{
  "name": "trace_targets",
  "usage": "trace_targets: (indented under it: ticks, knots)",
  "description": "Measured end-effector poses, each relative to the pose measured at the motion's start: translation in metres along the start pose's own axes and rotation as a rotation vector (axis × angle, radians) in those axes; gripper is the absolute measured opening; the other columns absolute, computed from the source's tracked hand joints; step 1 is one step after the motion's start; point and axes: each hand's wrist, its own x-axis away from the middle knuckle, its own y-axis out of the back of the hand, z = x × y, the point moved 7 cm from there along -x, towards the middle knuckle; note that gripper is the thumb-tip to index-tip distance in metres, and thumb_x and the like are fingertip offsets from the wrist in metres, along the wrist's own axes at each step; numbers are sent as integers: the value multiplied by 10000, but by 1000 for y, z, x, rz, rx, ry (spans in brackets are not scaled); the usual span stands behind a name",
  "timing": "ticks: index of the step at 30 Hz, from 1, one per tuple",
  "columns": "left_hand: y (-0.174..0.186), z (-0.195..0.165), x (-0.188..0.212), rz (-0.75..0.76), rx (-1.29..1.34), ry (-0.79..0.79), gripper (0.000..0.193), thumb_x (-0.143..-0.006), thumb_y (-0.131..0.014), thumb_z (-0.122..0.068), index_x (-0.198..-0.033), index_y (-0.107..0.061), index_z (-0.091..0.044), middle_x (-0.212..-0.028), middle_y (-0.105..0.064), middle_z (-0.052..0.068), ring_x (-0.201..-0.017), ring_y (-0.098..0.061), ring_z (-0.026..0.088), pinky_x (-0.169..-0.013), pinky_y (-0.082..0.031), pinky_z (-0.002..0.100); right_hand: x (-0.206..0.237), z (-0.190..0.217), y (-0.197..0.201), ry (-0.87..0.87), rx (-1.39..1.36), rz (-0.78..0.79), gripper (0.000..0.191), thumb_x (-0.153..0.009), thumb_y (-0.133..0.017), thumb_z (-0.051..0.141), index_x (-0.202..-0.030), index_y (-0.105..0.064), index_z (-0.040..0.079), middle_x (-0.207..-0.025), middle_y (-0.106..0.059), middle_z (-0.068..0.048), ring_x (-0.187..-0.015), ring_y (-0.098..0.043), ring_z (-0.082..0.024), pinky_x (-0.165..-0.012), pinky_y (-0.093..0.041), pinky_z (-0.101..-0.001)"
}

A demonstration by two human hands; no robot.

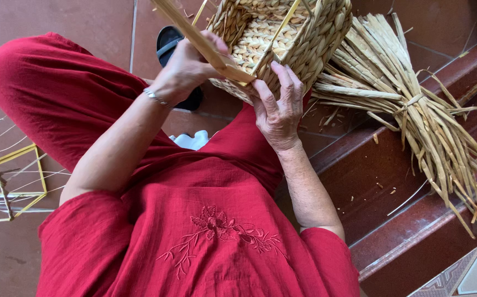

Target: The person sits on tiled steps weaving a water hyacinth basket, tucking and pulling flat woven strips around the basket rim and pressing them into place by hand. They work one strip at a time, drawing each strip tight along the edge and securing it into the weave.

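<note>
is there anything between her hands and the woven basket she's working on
Nothing visible does. The left hand pinches a flat straw strand against the woven basket rim, and the right hand rests directly on the basket's near wall.

a bundle of dried straw stalks (414, 104) is lying across the reddish-brown tiled steps (370, 181), loose bits scattered around, while a wire frame (7, 181) is sitting on the floor (84, 22).
</note>
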Motion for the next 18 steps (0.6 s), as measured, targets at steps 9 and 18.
trace_targets:
  ticks: [9, 18]
  knots:
    - [-16, 23, -20, 54, -275, 32, 541, -757, -999, -205, -1051, -563, -79, -955, -665, 4, -891, -670, 97, -740, -582, 235, 0, 1, -1, -7, -20, -12, 470, -909, -861, 86, -1320, -649, 172, -1477, -511, -118, -1355, -528, -375, -1155, -489, -483]
    - [-19, 36, -17, 83, 143, 150, 400, -832, -853, -182, -1089, -557, -106, -986, -700, 10, -929, -712, 102, -816, -612, 248, 0, 0, -1, -24, -29, -5, 485, -879, -844, 31, -1303, -648, 166, -1471, -517, -120, -1360, -526, -380, -1160, -486, -489]
